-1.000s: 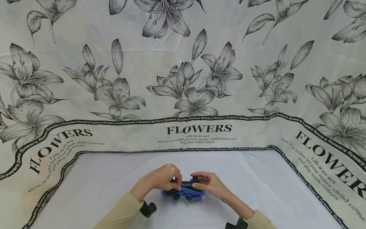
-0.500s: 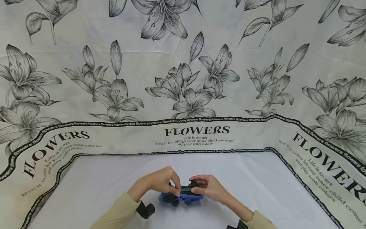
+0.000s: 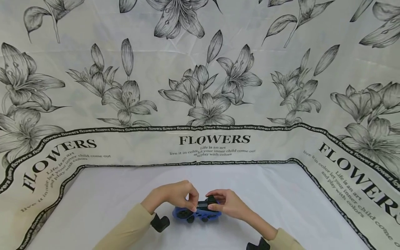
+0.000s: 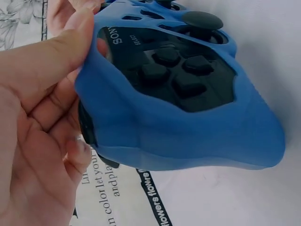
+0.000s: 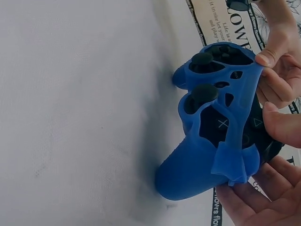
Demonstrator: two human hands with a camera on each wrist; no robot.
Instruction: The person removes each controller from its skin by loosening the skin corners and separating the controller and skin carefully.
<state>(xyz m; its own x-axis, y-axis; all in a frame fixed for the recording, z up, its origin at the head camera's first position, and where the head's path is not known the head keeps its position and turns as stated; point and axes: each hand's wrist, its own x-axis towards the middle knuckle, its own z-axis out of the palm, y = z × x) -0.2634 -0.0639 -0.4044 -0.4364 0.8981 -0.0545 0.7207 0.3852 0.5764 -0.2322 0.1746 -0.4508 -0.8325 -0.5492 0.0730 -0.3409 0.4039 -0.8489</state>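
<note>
A black Sony game controller point(image 4: 160, 73) sits inside a blue silicone sleeve point(image 5: 188, 162), close over the white table in the head view. My left hand point(image 3: 179, 196) pinches the sleeve's upper edge near the middle, thumb on the front. At the other end my right hand point(image 3: 229, 205) grips the controller's top corner, thumb on the face beside the triangle button and fingers behind. There the sleeve is folded back, and black casing point(image 5: 256, 123) shows. At the left end it wraps the handle, with the direction buttons point(image 4: 188, 84) showing through its opening. Both thumbsticks point(image 5: 204, 93) poke through.
A white cloth point(image 3: 125, 180) covers the table. Behind and at both sides hangs a floral curtain point(image 3: 215, 152) printed with lettering. Black wrist cameras point(image 3: 160, 223) are strapped at both sleeve cuffs.
The controller has tipped slightly, so more of its left face shows beneath my left hand. Both hands keep their holds, with small shifts. The head view has moved a little.
</note>
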